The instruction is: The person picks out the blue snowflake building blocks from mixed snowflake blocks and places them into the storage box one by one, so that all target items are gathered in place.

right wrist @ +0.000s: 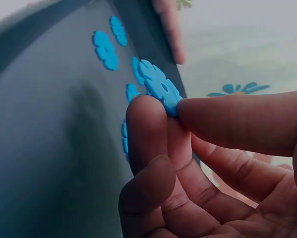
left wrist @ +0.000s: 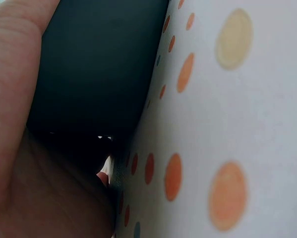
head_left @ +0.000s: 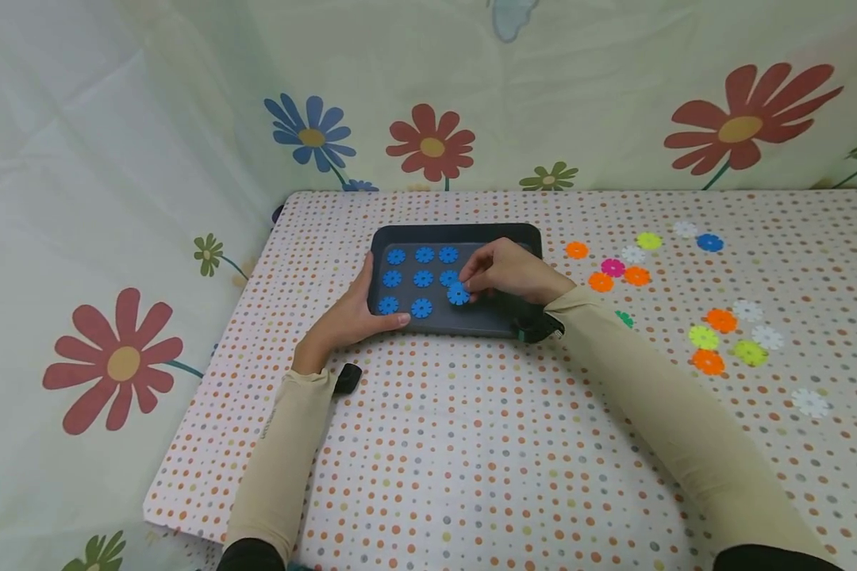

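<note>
A dark grey baking tray (head_left: 439, 323) lies on the table, with blue notched plastic discs (head_left: 423, 278) set out in rows on its floor. My left hand (head_left: 350, 317) grips the tray's left end, thumb along the near rim and fingers at the left side. In the left wrist view, the tray's dark outer wall (left wrist: 101, 69) fills the space beside the thumb. Over the tray's right half, my right hand (head_left: 510, 271) pinches one more blue disc (right wrist: 159, 87) between thumb and fingertips. That disc is tilted and held above the tray floor.
Right of the tray, loose discs lie scattered: orange (head_left: 577, 251), pink (head_left: 612, 268), yellow (head_left: 750, 353), white (head_left: 810, 403), a blue one (head_left: 710, 243) and a partly hidden green one (head_left: 624, 318). A flowered cloth (head_left: 600, 95) hangs behind the dotted tabletop (head_left: 471, 444).
</note>
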`<control>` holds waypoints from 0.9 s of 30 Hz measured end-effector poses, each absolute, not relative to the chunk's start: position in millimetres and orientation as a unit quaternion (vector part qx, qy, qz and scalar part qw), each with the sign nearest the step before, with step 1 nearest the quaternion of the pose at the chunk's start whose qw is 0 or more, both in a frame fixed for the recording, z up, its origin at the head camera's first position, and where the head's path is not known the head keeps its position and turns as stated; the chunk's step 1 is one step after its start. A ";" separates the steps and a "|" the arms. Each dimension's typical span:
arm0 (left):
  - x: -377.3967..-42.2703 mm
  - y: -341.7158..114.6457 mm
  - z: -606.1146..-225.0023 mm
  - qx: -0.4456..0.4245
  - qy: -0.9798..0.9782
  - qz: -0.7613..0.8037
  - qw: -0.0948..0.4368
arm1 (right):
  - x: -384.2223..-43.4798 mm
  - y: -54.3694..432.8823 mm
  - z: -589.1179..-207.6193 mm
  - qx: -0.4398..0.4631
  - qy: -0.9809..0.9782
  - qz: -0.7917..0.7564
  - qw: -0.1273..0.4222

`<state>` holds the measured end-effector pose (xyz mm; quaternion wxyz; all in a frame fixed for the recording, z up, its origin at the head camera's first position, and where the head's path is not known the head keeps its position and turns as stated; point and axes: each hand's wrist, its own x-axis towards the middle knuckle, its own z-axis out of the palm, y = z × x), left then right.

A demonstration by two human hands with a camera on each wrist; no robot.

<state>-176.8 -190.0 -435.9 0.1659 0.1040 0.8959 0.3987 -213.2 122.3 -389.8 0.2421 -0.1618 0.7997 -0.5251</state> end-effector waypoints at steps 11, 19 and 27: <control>-178.3 -188.7 -437.0 0.105 0.894 0.402 0.165 | -225.0 106.4 -395.5 -0.184 0.827 -0.464 0.259; -178.0 -188.9 -437.0 0.108 0.895 0.399 0.167 | -228.8 104.6 -396.2 -0.189 0.832 -0.447 0.268; -178.1 -189.9 -437.6 0.107 0.895 0.401 0.164 | -228.5 101.0 -396.1 -0.208 0.842 -0.421 0.265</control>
